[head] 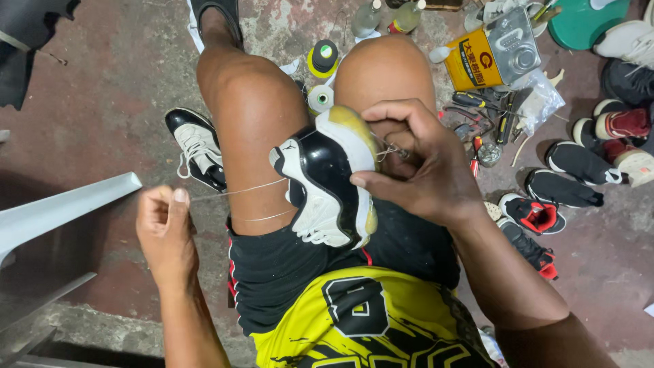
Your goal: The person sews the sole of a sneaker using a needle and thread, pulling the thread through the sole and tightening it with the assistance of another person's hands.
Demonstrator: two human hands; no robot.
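— Where's the shoe sitting?

— The black-and-white sneaker (325,184) is wedged between the person's bare knees, sole edge turned up, resting against the black shorts.

— And the right hand?

— The right hand (415,167) is curled over the sneaker's yellowed sole edge, fingers pinched on what looks like a thin needle or awl; it's too small to say which.

— The left?

— The left hand (165,228) is out to the side, well apart from the shoe, fingers clenched on a pale thread (238,191) that runs taut across the thigh to the sneaker.

— What's around?

— On the concrete floor (116,75), a second matching sneaker (196,146) lies beside the leg. Thread spools (321,78) stand beyond the knees, a yellow tin can (492,51) farther right, with pliers and small tools (480,116) near it, and several black and red shoes (545,218) along the right edge.
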